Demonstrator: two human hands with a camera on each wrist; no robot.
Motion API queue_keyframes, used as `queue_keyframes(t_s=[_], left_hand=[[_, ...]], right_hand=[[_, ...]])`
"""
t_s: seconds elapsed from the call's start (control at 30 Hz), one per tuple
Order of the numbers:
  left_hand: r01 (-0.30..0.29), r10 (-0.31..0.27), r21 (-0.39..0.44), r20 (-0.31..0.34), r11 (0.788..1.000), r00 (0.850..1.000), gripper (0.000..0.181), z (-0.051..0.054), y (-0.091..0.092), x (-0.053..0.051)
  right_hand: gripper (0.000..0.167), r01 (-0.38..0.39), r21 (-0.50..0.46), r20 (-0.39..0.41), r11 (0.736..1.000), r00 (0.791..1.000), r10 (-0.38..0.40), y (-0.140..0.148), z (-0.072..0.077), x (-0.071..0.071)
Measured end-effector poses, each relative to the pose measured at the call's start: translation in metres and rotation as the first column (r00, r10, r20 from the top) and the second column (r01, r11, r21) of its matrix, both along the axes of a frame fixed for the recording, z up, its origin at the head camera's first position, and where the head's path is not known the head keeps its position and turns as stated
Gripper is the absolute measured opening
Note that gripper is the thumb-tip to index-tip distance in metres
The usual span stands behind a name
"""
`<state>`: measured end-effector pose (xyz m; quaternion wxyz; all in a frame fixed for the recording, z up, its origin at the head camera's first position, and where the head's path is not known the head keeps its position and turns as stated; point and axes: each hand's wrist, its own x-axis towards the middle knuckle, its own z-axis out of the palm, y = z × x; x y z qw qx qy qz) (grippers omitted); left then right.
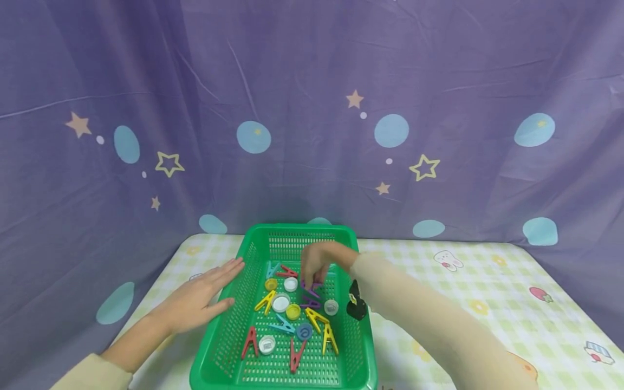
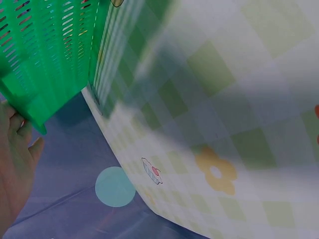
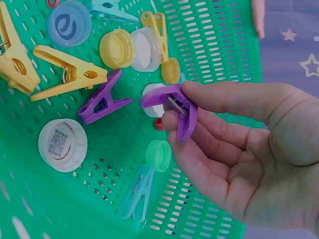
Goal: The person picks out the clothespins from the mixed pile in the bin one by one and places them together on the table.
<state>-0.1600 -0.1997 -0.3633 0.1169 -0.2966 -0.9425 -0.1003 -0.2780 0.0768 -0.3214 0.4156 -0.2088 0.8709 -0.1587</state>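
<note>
My right hand (image 1: 322, 260) reaches into a green plastic basket (image 1: 302, 226). In the right wrist view, its thumb and fingers pinch a purple clothespin (image 3: 174, 105), held above the basket floor. A second purple clothespin (image 3: 102, 103) lies just beside it. Around these are yellow clothespins (image 3: 70, 72), a clear bottle cap with a printed code (image 3: 62, 144), a yellow cap (image 3: 116, 48), a green cap (image 3: 158, 155) and a light blue clothespin (image 3: 138, 193). With fingers fairly straight, my left hand (image 1: 202, 298) rests at the basket's left rim.
Red clothespins (image 1: 250, 342), white caps (image 1: 280, 303) and a blue cap (image 1: 304, 331) lie elsewhere in the basket. Beneath is a table with a green-checked cloth (image 1: 439, 292). A purple curtain (image 1: 312, 179) hangs behind it and along the left side.
</note>
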Motion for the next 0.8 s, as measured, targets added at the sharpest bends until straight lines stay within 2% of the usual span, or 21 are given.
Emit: queue_keyframes(t_s=[0.1,0.3,0.5,0.6,0.7,0.8], left_hand=[[-0.001,0.001,0.000,0.005,1.000,1.000,0.066,0.001,0.000,0.000],[-0.009,0.009,-0.001,0.025,1.000,1.000,0.067,0.001,0.001,0.000],[-0.006,0.006,-0.003,0.023,1.000,1.000,0.067,0.001,0.001,-0.001],[-0.004,0.004,-0.001,0.021,1.000,1.000,0.067,0.001,0.001,-0.001],[-0.005,0.005,0.001,0.022,1.000,1.000,0.067,0.001,0.001,0.000],[-0.008,0.008,-0.003,0.026,1.000,1.000,0.067,0.001,0.001,0.000]], right_hand=[[0.028,-0.013,-0.029,0.029,0.999,0.999,0.014,0.003,0.004,0.000],[0.016,0.007,-0.091,0.058,0.996,0.998,-0.001,0.012,0.014,0.002],[0.009,-0.070,-0.127,0.030,0.989,0.997,0.074,0.029,0.022,0.006],[0.006,-0.081,-0.163,0.024,0.983,0.996,0.086,0.040,0.024,0.010],[0.006,-0.040,-0.215,0.047,0.976,0.998,0.052,0.052,0.024,0.013],[0.010,0.037,-0.266,0.077,0.963,0.997,-0.018,0.065,0.025,0.016]])
